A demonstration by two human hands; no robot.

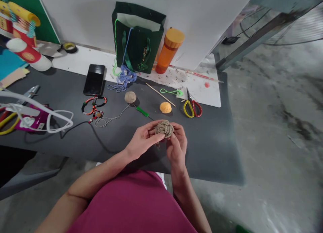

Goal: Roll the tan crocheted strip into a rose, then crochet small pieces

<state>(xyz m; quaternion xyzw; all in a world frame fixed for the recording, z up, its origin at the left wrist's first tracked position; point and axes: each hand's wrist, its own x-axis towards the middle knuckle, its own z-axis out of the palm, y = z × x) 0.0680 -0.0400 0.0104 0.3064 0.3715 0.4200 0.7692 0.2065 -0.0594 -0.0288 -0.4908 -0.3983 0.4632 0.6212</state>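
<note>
Magenta shirt (pixel 131 206) below, jute knot ball (pixel 164 129) between both hands' fingers (pixel 178 135)

A handicraft workspace in a plain utility room: a dark-topped bench (pixel 209 152) stands on a stained concrete floor (pixel 277 108) near a wire fan guard (pixel 295 24), with a twine knot (pixel 164 129), a ball of twine (pixel 130 97), blue yarn (pixel 123 78), beaded cords (pixel 94 108) and red-and-yellow scissors (pixel 192 106) about it

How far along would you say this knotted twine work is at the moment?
A small twine ball already looks done on the table. In hand, the left hand and right hand hold a larger knotted twine ball. Still left: a loose thin cord trailing from the small ball, with scissors lying nearby.
</note>
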